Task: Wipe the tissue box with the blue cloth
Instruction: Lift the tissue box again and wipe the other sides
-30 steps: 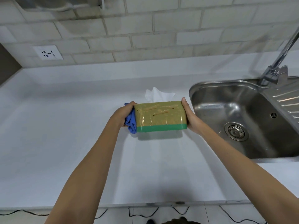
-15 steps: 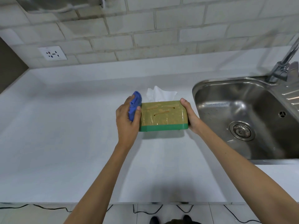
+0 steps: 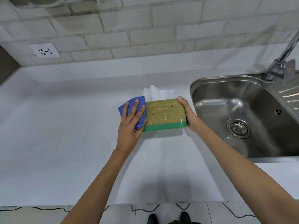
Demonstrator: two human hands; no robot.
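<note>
The tissue box is yellow-brown with a green base and stands on the white counter, a white tissue poking out of its top. My left hand presses the blue cloth flat against the box's left end, fingers spread over the cloth. My right hand grips the box's right end, thumb on its top corner.
A steel sink with a drain lies right of the box, its tap at the far right. A wall socket sits on the tiled wall at back left. White counter spreads to the left and front.
My left hand has turned from the box's left side up onto the cloth, spreading it wider over the left end. The right hand has kept its hold.
</note>
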